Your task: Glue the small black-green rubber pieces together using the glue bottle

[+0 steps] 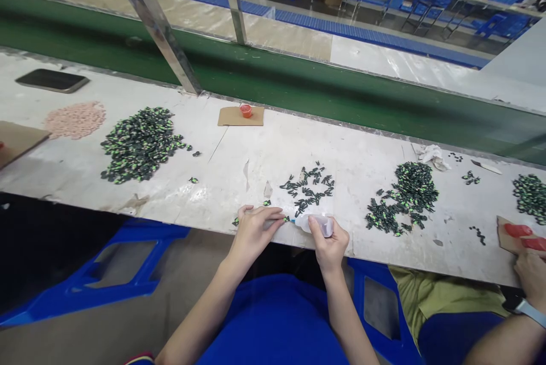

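My left hand (pixel 257 231) pinches a small black-and-green piece (pixel 286 219) between thumb and forefinger at the table's front edge. In my right hand (pixel 330 243) is a translucent squeeze bottle (pixel 318 225), lying nearly level. Its thin blue tip points left and reaches close to the pinched piece; whether they touch I cannot tell. Two similar pieces lie by my left fingers, one of them a black-and-green piece (pixel 267 203) just beyond them. Past the bottle, slim black parts (pixel 309 186) are scattered loosely on the white table (pixel 239 183).
Heaps of black-and-green pieces (pixel 139 143) stand left and right (pixel 413 189). Farther left are pale pink bits (pixel 75 120) and a phone (pixel 52 80). A red cap-like item (pixel 245 111) sits on cardboard. At right, a co-worker's hand (pixel 533 274) is beside red items. A green conveyor (pixel 298 81) runs behind.
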Available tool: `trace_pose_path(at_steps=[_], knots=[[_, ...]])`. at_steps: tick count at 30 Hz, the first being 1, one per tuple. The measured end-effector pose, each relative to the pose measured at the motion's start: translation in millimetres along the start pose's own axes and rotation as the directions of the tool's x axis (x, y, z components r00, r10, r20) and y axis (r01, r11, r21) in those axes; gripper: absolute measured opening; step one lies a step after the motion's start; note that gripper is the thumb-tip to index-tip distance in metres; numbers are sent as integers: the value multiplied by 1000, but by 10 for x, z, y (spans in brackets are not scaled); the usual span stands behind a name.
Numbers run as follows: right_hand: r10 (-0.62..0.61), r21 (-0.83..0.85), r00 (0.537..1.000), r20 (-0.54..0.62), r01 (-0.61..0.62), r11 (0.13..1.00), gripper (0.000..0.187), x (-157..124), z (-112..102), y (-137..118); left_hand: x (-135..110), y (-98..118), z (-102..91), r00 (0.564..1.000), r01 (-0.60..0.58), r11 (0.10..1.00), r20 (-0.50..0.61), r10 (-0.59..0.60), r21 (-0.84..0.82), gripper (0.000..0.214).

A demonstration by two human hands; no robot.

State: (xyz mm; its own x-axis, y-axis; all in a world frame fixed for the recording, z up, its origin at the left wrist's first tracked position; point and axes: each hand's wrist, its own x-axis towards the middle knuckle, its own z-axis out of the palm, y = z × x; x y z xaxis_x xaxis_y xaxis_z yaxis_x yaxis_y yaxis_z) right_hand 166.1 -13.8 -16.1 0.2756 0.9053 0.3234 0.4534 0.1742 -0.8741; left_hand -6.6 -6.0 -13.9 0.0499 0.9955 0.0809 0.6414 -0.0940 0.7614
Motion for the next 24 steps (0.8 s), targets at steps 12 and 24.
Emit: trace_pose_path(at_steps=[12, 24], knots=[[186, 295, 934, -303, -94, 951, 32, 133, -256, 178, 22, 51, -116, 992, 1, 1000, 124, 0, -4, 17], [141, -62, 959, -248, -161, 985, 54, 493, -334, 287, 162, 266, 243, 985, -169, 956, 16, 170, 241, 11]])
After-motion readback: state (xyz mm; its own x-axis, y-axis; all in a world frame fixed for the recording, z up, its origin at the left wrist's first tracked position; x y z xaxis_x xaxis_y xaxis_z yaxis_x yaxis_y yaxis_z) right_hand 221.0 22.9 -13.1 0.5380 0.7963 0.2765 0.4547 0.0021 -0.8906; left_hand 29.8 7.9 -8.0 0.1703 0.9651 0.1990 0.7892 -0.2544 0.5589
